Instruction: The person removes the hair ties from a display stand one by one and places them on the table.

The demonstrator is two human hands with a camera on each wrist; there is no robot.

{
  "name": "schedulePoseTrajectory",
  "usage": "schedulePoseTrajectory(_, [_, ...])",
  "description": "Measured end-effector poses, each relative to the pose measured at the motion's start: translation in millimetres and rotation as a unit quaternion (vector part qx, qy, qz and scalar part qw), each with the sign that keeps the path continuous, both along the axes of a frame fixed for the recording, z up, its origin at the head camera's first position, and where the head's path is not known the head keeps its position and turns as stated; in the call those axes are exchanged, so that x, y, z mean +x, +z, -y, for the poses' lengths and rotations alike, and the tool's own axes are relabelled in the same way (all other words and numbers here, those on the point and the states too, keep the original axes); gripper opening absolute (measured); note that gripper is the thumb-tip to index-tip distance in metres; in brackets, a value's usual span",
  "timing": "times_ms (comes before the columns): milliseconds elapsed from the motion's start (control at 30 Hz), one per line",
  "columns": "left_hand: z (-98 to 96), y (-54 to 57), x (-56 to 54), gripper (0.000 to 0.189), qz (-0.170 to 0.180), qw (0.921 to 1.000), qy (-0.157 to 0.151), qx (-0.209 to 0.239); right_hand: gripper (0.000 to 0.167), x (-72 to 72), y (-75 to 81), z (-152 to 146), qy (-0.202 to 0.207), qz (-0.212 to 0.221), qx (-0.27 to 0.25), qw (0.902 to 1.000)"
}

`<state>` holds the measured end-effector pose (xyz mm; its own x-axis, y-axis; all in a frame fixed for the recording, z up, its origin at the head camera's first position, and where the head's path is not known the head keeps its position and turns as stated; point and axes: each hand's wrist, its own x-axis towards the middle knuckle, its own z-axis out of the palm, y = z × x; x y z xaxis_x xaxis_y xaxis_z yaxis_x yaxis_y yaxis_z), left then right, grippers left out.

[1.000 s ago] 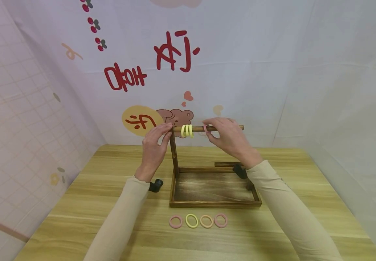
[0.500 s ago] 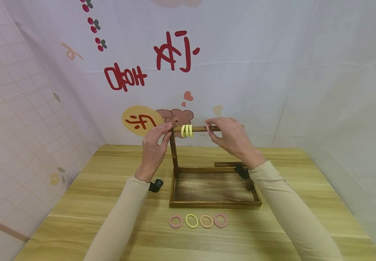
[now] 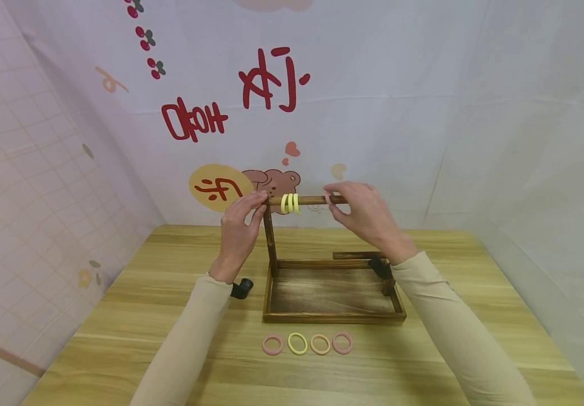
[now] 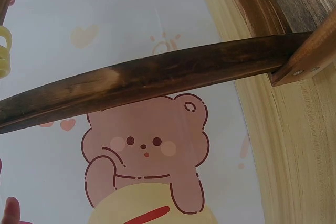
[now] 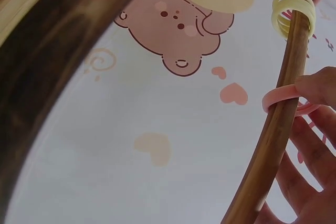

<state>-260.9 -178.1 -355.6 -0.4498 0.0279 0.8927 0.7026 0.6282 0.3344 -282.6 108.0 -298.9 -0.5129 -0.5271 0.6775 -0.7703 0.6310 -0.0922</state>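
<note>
In the head view a wooden bar point(image 3: 312, 200) runs level from the top of an upright post point(image 3: 271, 242). My left hand point(image 3: 238, 231) pinches the bar's left end at the post with thumb and fingers. Three yellow rings point(image 3: 291, 203) hang on the bar near that end. Farther right, my right hand point(image 3: 368, 211) pinches a pink ring point(image 3: 328, 197) that encircles the bar. The right wrist view shows the pink ring point(image 5: 278, 94) around the wood, with the thumb on it and other fingers behind the bar. The bar's right end is hidden by my right hand.
The post rises from a shallow wooden tray point(image 3: 335, 318) on the table. In front of it lie several loose rings in a row, among them a yellow ring point(image 3: 290, 341) and a peach ring point(image 3: 321, 353). A dark wooden strip point(image 3: 355, 255) shows behind the tray.
My right hand has slid a little to the right along the bar, carrying the pink ring away from the yellow rings. My left hand and the yellow rings have stayed in place.
</note>
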Motion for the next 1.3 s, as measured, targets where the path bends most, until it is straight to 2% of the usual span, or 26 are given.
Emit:
schedulePoseTrajectory(500, [-0.3, 0.3, 0.4, 0.026, -0.001, 1.0, 0.004, -0.001, 0.028, 0.1, -0.6, -8, -0.004, -0.009, -0.005, 0.9999])
schedulePoseTrajectory(1300, [-0.3, 0.2, 0.1, 0.027, -0.004, 1.0, 0.003, 0.001, 0.029, 0.6, -0.6, -15, -0.011, 0.012, -0.005, 0.9999])
